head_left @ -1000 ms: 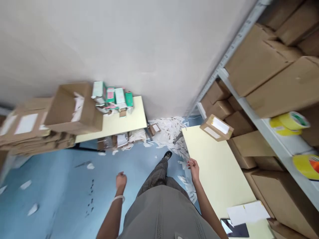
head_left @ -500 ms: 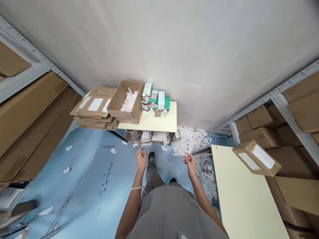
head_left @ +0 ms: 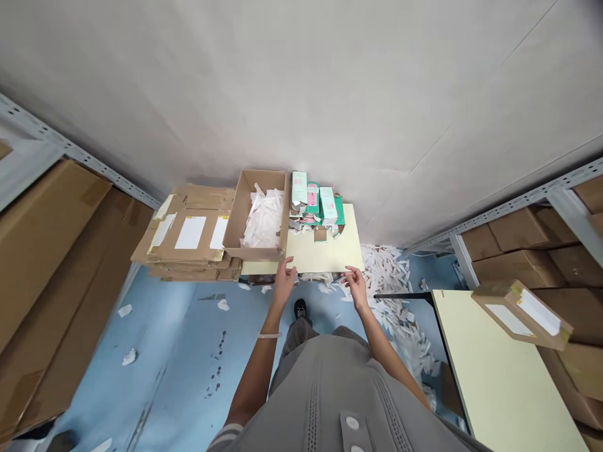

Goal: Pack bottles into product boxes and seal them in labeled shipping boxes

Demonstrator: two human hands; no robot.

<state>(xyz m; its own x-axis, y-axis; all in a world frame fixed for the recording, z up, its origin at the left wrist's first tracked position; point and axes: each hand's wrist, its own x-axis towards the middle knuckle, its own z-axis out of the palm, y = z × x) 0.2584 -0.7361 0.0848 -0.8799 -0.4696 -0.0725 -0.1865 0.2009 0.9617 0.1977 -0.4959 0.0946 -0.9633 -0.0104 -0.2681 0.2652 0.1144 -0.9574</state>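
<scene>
My left hand [head_left: 285,280] is open and holds nothing, near the front edge of the pale yellow table [head_left: 325,254]. Just beyond it stands an open cardboard box [head_left: 260,253] with white paper strips [head_left: 264,220] inside. My right hand [head_left: 355,287] is also open and bare, by the table's front right corner. Several small green and white cartons [head_left: 329,205] sit at the back of the table, some with torn flaps. Left of the box lies a stack of flattened cardboard boxes [head_left: 193,213] with white labels.
White paper scraps [head_left: 391,276] cover the floor right of the table. A second pale table [head_left: 499,358] stands at right, bearing a closed cardboard box [head_left: 521,314]. Shelves with large cartons [head_left: 51,251] line the left side, and stacked cartons [head_left: 522,267] fill the right shelf.
I have come closer to the table against the wall. Both hands have moved forward to its front edge, still holding nothing.
</scene>
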